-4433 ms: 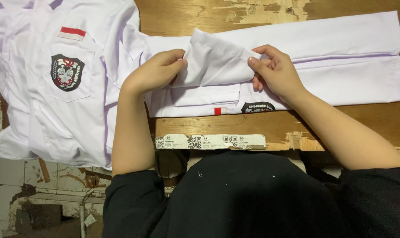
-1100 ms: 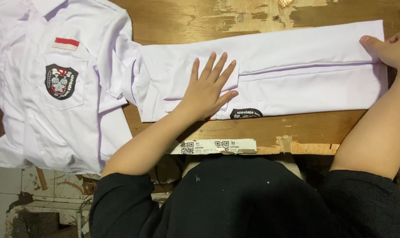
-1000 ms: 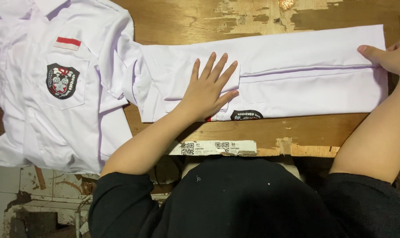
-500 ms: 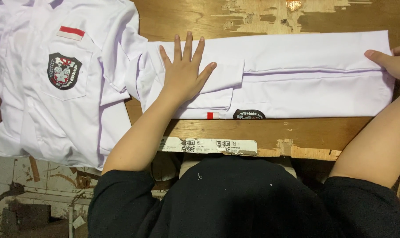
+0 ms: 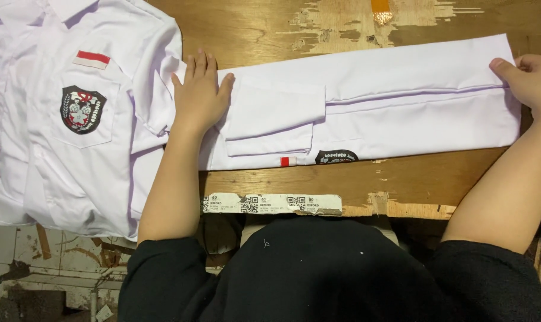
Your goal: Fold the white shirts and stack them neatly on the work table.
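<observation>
Sliding left, my left hand (image 5: 200,95) now lies flat, fingers spread, on the near end of the folded white shirt (image 5: 401,113) on the wooden table (image 5: 270,24). My right hand (image 5: 529,80) still pinches the far end.

I see a white folded shirt (image 5: 366,107) with a red tab and black crest, a white shirt pile (image 5: 74,119) bearing a red-white flag patch, on a brown, scuffed wooden table (image 5: 270,24).

The white folded shirt (image 5: 401,113) lay flat as a long narrow band across the wooden counter (image 5: 270,30), sleeve folded over it, a dark crest badge showing at its near edge.
</observation>
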